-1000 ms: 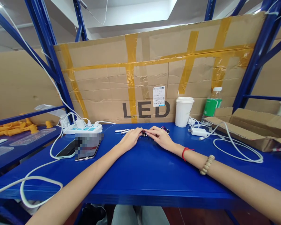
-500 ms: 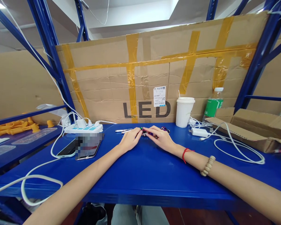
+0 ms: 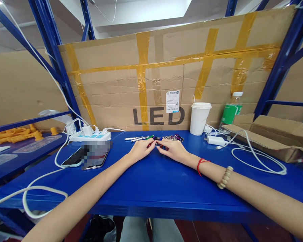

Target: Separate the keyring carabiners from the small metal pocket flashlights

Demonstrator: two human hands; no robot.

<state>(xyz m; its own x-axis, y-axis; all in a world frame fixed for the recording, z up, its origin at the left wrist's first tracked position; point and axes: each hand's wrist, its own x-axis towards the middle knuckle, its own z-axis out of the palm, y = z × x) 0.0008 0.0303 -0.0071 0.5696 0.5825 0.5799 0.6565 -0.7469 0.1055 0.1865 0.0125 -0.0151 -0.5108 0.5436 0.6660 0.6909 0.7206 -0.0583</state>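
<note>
My left hand (image 3: 141, 151) and my right hand (image 3: 173, 151) meet near the back of the blue table, fingertips almost touching. Both have their fingers curled in around slim, coloured pen-like pieces (image 3: 153, 137), which show green, dark and blue parts. The fingers cover most of them, so their exact kind is unclear. Just left of my left hand lie silver pens (image 3: 135, 138) side by side. Behind my right fingers is a small heap of shiny purple and metallic trinkets (image 3: 176, 137), partly hidden.
Left stand a white power strip (image 3: 101, 136) and two phones (image 3: 72, 158), with cables around. A lidded white cup (image 3: 199, 119), a green-labelled bottle (image 3: 231, 112), a white charger (image 3: 215, 140) and an open cardboard box (image 3: 272, 137) are on the right. Cardboard (image 3: 111, 90) walls the back.
My fingertips have drawn closer together and slightly toward me, with the coloured pieces between them. More of the green and blue parts and of the trinket heap shows now.
</note>
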